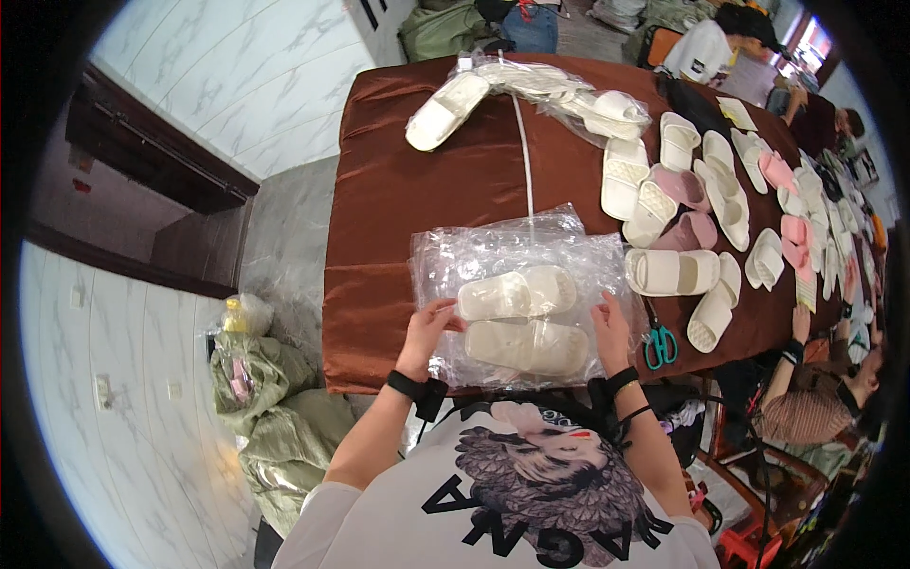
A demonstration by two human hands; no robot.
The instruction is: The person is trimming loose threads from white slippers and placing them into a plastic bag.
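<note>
A pair of cream slippers (518, 293) lies side by side in front of me, on or inside clear plastic bags (592, 256); I cannot tell which. My left hand (429, 332) is at the left ends of the slippers, its thumb and fingers apart and touching the plastic. On the other side, my right hand (611, 330) rests by the right ends, fingers loosely stretched over the bag's edge. Neither hand visibly lifts anything. Teal-handled scissors (661, 347) lie just right of my right hand.
Bagged slippers (569, 90) lie at the far edge of the brown-covered table (427, 190). Loose cream and pink slippers (725, 204) spread over the right side. Green sacks (284, 417) stand on the floor at left. Other people (810, 408) sit along the right.
</note>
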